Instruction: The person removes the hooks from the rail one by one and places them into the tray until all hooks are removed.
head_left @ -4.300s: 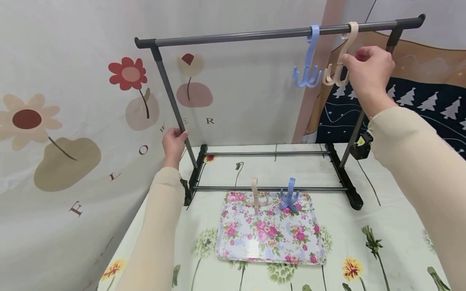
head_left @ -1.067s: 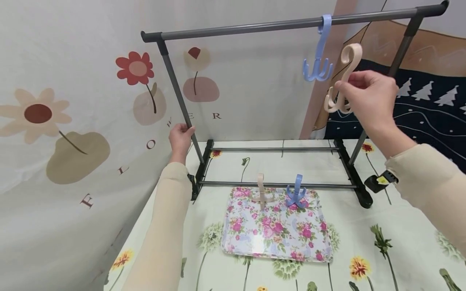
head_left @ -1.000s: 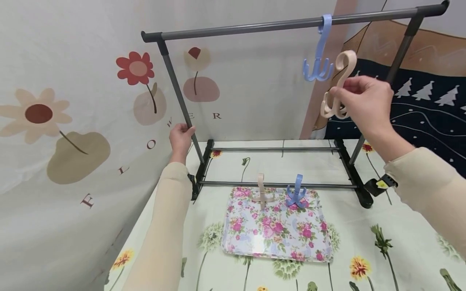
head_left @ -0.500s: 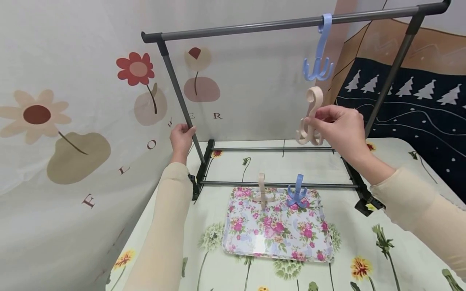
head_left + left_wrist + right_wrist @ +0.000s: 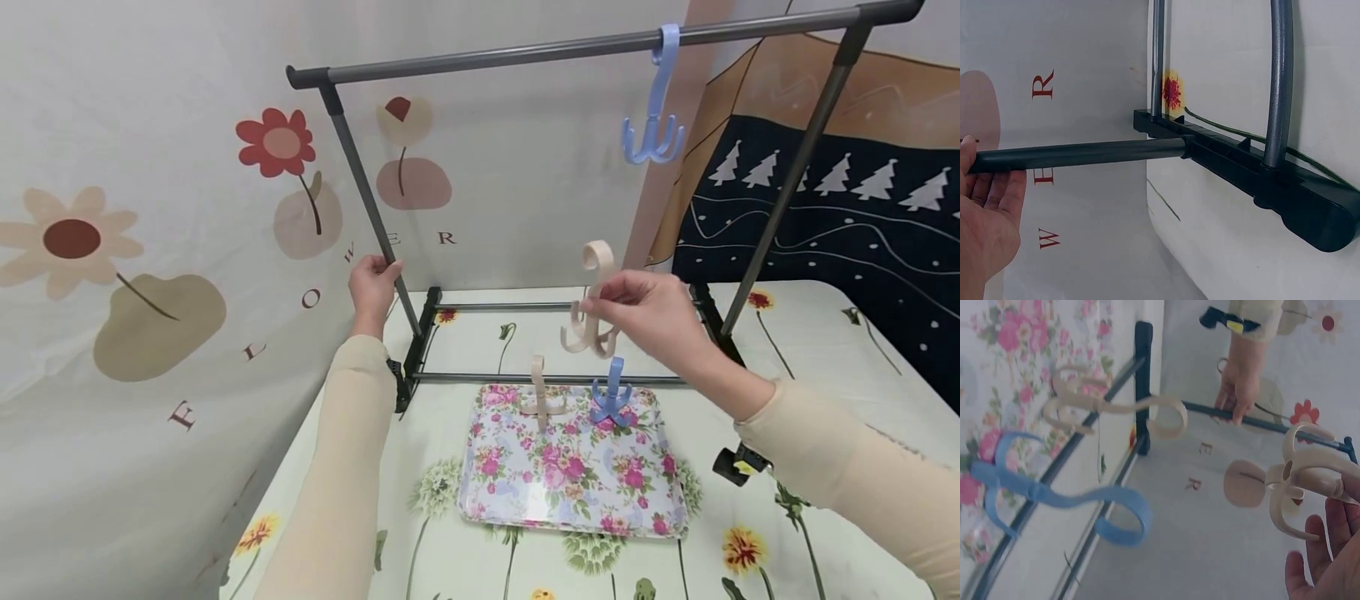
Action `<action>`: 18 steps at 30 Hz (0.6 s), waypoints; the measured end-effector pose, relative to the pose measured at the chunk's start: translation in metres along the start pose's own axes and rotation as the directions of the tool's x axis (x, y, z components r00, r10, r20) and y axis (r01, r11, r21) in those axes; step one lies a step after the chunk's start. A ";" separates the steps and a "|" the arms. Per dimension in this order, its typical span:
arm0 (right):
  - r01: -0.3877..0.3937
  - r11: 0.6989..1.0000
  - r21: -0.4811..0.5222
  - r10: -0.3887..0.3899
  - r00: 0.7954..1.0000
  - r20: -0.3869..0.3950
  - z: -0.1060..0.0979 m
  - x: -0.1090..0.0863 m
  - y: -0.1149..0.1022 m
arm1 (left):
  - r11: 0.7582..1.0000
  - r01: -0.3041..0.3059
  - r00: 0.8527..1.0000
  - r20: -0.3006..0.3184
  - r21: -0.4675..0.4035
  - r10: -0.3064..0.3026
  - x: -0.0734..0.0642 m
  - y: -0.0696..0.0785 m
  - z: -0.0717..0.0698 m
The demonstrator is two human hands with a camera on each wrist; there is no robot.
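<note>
My right hand (image 5: 660,321) pinches the stem of a beige four-prong hook hanger (image 5: 598,257), held above the rack's lower bars with its curl upward. In the right wrist view its prongs (image 5: 1316,465) spread out in front of the fingers. My left hand (image 5: 371,292) grips the left upright (image 5: 356,171) of a grey metal rack. A blue hook hanger (image 5: 655,108) hangs from the top bar (image 5: 495,58). Another beige hook (image 5: 538,375) and a blue hook (image 5: 612,396) lie at the far edge of a floral tray (image 5: 562,512), their curls pointing toward the rack.
The rack's black feet (image 5: 411,358) and two lower bars (image 5: 517,307) stand on a flower-print tablecloth (image 5: 810,333) behind the tray. A printed curtain (image 5: 180,108) hangs close behind and at the left. Dark cloth with white trees (image 5: 832,175) is at the right.
The right hand has taken the beige hook off the top bar and carried it down and left, toward the tray. The left hand stays on the upright; the hanging blue hook stays put.
</note>
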State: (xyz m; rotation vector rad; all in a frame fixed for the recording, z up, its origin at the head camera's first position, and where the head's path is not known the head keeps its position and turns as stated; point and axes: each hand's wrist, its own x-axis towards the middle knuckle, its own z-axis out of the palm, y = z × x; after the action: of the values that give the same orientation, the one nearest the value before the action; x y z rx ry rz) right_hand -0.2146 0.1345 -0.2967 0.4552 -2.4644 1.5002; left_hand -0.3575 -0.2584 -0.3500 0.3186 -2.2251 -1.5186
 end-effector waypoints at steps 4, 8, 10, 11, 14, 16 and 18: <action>-0.030 0.997 0.068 0.024 0.996 0.087 0.013 -0.007 0.003 | 1.000 0.009 1.000 0.005 0.001 -0.009 0.000 0.001 -0.001; -0.071 0.989 0.128 0.052 0.988 0.143 0.025 -0.015 0.005 | 1.000 0.013 1.000 0.007 0.009 -0.013 -0.001 0.000 -0.001; -0.087 0.985 0.149 0.062 0.984 0.167 0.031 -0.019 0.007 | 1.000 0.012 1.000 0.006 0.013 -0.012 -0.001 -0.001 -0.001; -0.094 0.983 0.156 0.065 0.982 0.177 0.034 -0.021 0.008 | 1.000 0.011 1.000 0.004 0.014 -0.011 -0.001 -0.001 -0.001; -0.116 0.977 0.180 0.078 0.976 0.205 0.043 -0.026 0.011 | 1.000 0.010 1.000 0.000 0.009 -0.010 -0.001 -0.001 -0.001; -0.132 0.971 0.199 0.086 0.971 0.223 0.049 -0.030 0.014 | 1.000 0.010 1.000 0.003 0.010 -0.010 -0.001 0.000 -0.001; -0.141 0.967 0.213 0.089 0.967 0.238 0.054 -0.033 0.016 | 1.000 0.014 1.000 0.005 0.012 -0.014 0.000 0.000 -0.001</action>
State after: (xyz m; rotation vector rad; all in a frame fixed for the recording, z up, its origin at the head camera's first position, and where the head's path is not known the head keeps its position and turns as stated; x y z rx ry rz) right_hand -0.1916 0.0982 -0.3457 0.5605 -2.5353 1.8890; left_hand -0.3566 -0.2593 -0.3500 0.3347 -2.2407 -1.5155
